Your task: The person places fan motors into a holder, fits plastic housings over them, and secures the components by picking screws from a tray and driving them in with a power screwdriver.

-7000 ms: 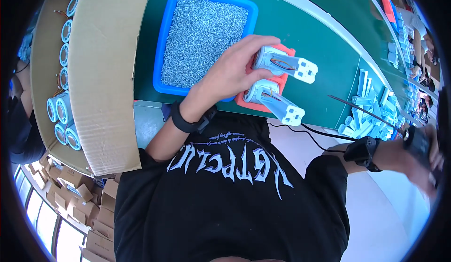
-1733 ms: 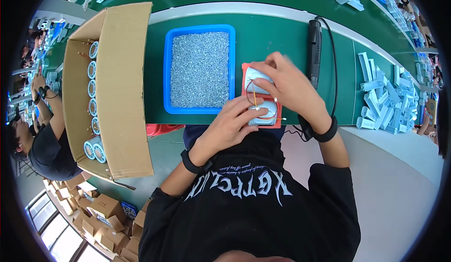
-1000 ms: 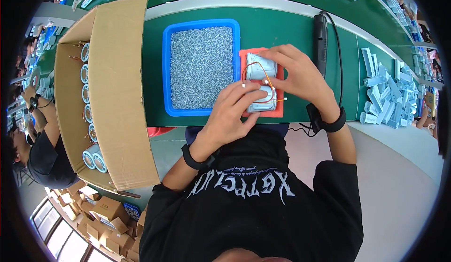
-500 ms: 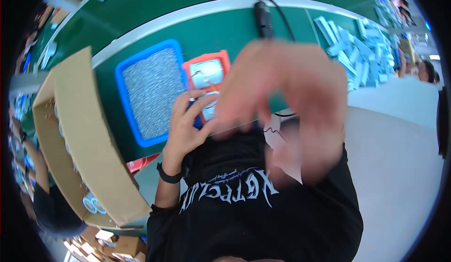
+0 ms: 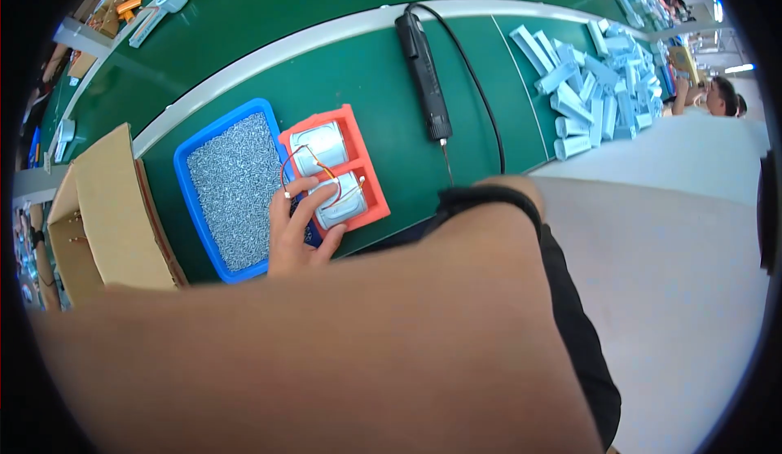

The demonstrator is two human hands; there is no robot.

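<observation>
My left hand (image 5: 293, 230) reaches to a red two-bay holder (image 5: 376, 193), its thumb and fingers around the nearer of two white cylindrical parts. That nearer part (image 5: 342, 203) sits in the lower bay. The farther white part (image 5: 319, 146) lies in the upper bay, and thin red and yellow wires with small white plugs run over both. Across the lower picture stretches my right forearm (image 5: 326, 348), pointing left and very close. My right hand is out of sight past the left side. The forearm hides my left wrist.
Left of the holder stands a blue tray (image 5: 189, 179) full of small metal pins or screws. Farther left is a cardboard box (image 5: 122, 201). A black electric screwdriver (image 5: 425, 79) with a cord lies beyond my arm. Pale blue plastic pieces (image 5: 599, 87) are heaped at right, near another person (image 5: 721, 96).
My right hand has swept from in front of me to the left and out of view, leaving its forearm across the picture. My left hand stays at the holder. The view has shifted.
</observation>
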